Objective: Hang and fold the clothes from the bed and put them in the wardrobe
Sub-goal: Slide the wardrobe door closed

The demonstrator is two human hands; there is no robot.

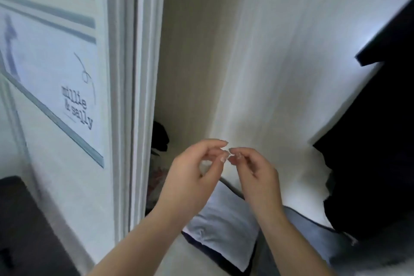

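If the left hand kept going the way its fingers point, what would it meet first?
The left hand points its fingertips toward the right hand, so it would probably meet those fingertips first; they look almost touching already, though blur hides any gap. The white fabric hangs behind them.

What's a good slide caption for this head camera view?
Left hand and right hand meet fingertip to fingertip before the open wardrobe.

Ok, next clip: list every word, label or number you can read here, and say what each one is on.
"millie & sally": dark typewriter-style lettering, stacked on three lines, on the pale blue-bordered sign fixed to the white panel at left.
The dark figure at that sign's upper left is too blurred to make out.
No other text is visible.
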